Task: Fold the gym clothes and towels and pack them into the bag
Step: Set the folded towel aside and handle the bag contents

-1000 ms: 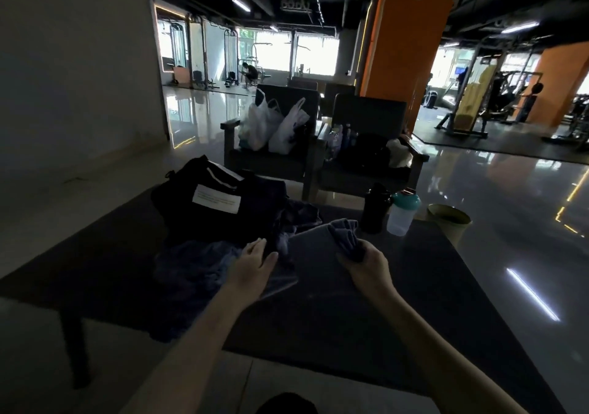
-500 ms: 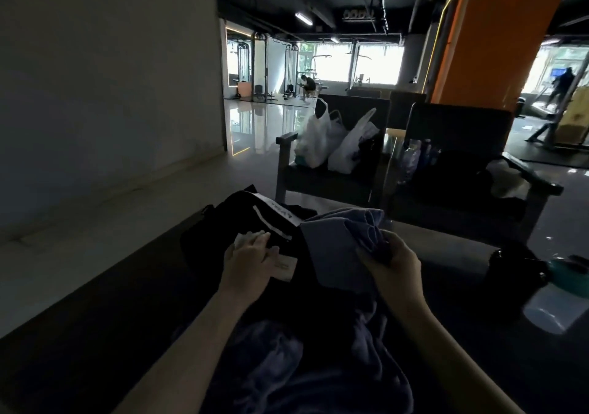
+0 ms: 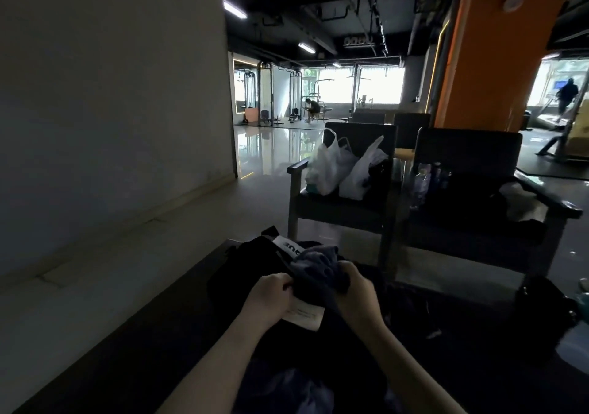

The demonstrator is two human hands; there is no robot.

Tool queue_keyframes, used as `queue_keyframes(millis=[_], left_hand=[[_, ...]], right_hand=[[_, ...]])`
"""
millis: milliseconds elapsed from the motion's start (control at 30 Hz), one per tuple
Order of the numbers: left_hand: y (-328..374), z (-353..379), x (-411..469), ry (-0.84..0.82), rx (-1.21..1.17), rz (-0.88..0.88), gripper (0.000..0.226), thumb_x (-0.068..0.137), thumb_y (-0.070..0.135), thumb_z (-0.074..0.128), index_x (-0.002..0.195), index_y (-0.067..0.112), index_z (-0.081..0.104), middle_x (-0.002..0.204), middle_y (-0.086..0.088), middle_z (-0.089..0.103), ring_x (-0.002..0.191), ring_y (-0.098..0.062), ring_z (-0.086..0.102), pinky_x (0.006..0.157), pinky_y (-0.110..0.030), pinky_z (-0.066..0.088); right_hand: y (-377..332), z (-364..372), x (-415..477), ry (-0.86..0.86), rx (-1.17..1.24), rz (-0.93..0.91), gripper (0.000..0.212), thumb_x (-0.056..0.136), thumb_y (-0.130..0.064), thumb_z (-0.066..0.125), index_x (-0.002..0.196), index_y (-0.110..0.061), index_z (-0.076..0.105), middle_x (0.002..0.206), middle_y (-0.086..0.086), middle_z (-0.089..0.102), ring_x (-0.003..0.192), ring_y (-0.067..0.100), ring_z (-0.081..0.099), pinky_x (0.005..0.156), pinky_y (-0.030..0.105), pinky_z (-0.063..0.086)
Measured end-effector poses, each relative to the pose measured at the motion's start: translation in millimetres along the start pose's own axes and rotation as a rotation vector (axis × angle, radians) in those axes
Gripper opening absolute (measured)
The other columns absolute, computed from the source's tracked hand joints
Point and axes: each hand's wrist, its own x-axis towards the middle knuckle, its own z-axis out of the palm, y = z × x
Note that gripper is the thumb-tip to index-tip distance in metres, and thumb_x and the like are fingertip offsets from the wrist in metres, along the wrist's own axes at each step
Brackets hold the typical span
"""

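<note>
A black gym bag (image 3: 251, 263) with a white label (image 3: 304, 314) and a white printed strip sits on the dark table (image 3: 134, 343). My right hand (image 3: 357, 292) grips a bunched grey-blue towel (image 3: 318, 265) right over the bag's top. My left hand (image 3: 271, 299) is curled at the bag's edge beside the label, touching the towel's left side. More grey-blue cloth (image 3: 296, 388) lies on the table close to me, between my forearms.
Two dark armchairs stand behind the table; the left one (image 3: 344, 203) holds white plastic bags (image 3: 334, 168). A dark bottle (image 3: 541, 305) stands at the table's right edge. A grey wall runs along the left. Gym machines and people are far back.
My right hand has lowered the towel from a raised spread into a bunch at the bag's top. My left hand has curled at the bag's edge. The view has tilted upward.
</note>
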Motion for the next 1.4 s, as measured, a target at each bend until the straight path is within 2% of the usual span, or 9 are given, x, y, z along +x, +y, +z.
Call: queue_keyframes(millis=[367, 500, 633, 733, 867, 1000, 1133, 1233, 1400], left_hand=[[-30, -26, -2, 0.145, 0.052, 0.077, 0.033, 0.096, 0.021, 0.048, 0.126, 0.014, 0.059, 0.129, -0.006, 0.059, 0.119, -0.023, 0.054, 0.094, -0.029, 0.043], [-24, -16, 30, 0.187, 0.202, 0.184, 0.033, 0.094, 0.022, 0.051, 0.126, 0.013, 0.057, 0.128, -0.005, 0.057, 0.119, -0.023, 0.05, 0.095, -0.038, 0.045], [-14, -8, 71, 0.28, 0.318, 0.284, 0.037, 0.092, 0.014, 0.053, 0.129, 0.015, 0.054, 0.134, -0.003, 0.05, 0.124, -0.025, 0.044, 0.097, -0.04, 0.042], [-16, 2, 96, 0.279, 0.533, 0.415, 0.035, 0.083, 0.011, 0.062, 0.118, 0.016, 0.064, 0.126, -0.004, 0.056, 0.118, -0.028, 0.048, 0.09, -0.04, 0.041], [-28, 14, 116, 0.297, 0.793, 0.496, 0.021, 0.06, 0.013, 0.08, 0.078, 0.02, 0.072, 0.084, 0.0, 0.068, 0.085, -0.025, 0.062, 0.07, -0.037, 0.048], [-28, 16, 127, 0.367, 0.757, 0.494, 0.014, 0.057, 0.016, 0.082, 0.063, 0.023, 0.072, 0.068, 0.003, 0.065, 0.071, -0.024, 0.062, 0.065, -0.034, 0.047], [-9, 9, 131, 0.37, 0.526, 0.35, 0.02, 0.088, 0.026, 0.057, 0.092, 0.015, 0.073, 0.091, -0.005, 0.069, 0.09, -0.03, 0.062, 0.074, -0.035, 0.043], [9, 0, 132, 0.357, 0.395, 0.241, 0.023, 0.092, 0.025, 0.05, 0.1, 0.012, 0.068, 0.102, -0.012, 0.066, 0.098, -0.035, 0.06, 0.075, -0.034, 0.043], [30, -16, 129, 0.352, 0.256, 0.222, 0.022, 0.092, 0.025, 0.053, 0.095, 0.012, 0.069, 0.101, -0.013, 0.065, 0.095, -0.036, 0.059, 0.069, -0.032, 0.037]], right_hand=[[12, 25, -47, -0.049, -0.207, 0.006, 0.031, 0.087, -0.024, 0.063, 0.119, -0.023, 0.06, 0.097, -0.005, 0.069, 0.084, 0.014, 0.065, 0.066, 0.03, 0.051], [12, 30, -23, 0.117, -0.283, -0.029, 0.029, 0.086, -0.023, 0.062, 0.114, -0.031, 0.064, 0.098, -0.008, 0.071, 0.083, 0.012, 0.066, 0.063, 0.027, 0.052], [13, 41, 4, 0.286, -0.397, -0.262, 0.029, 0.063, -0.006, 0.078, 0.09, -0.016, 0.071, 0.095, -0.004, 0.068, 0.08, 0.018, 0.066, 0.048, 0.025, 0.048], [28, 53, 7, 0.167, -0.599, -0.397, 0.035, 0.043, -0.016, 0.086, 0.071, -0.018, 0.065, 0.08, -0.005, 0.062, 0.073, 0.018, 0.06, 0.043, 0.023, 0.044], [43, 55, 3, 0.038, -0.688, -0.363, 0.038, 0.036, -0.031, 0.086, 0.068, -0.025, 0.066, 0.076, -0.009, 0.064, 0.068, 0.016, 0.062, 0.052, 0.028, 0.049], [43, 48, 1, -0.075, -0.684, -0.305, 0.021, 0.075, -0.022, 0.069, 0.095, -0.019, 0.067, 0.103, -0.004, 0.062, 0.094, 0.02, 0.059, 0.056, 0.028, 0.045], [36, 43, 12, 0.073, -0.65, -0.375, 0.019, 0.061, -0.019, 0.077, 0.072, -0.013, 0.063, 0.076, -0.001, 0.059, 0.071, 0.018, 0.062, 0.039, 0.02, 0.03], [22, 37, 27, 0.315, -0.637, -0.54, 0.011, 0.073, -0.019, 0.054, 0.068, -0.01, 0.057, 0.074, 0.003, 0.057, 0.067, 0.018, 0.054, 0.036, 0.02, 0.024], [27, 52, 39, 0.102, -0.902, -0.426, 0.009, 0.069, -0.01, 0.064, 0.075, -0.012, 0.069, 0.084, 0.004, 0.061, 0.066, 0.021, 0.059, 0.037, 0.023, 0.034]])
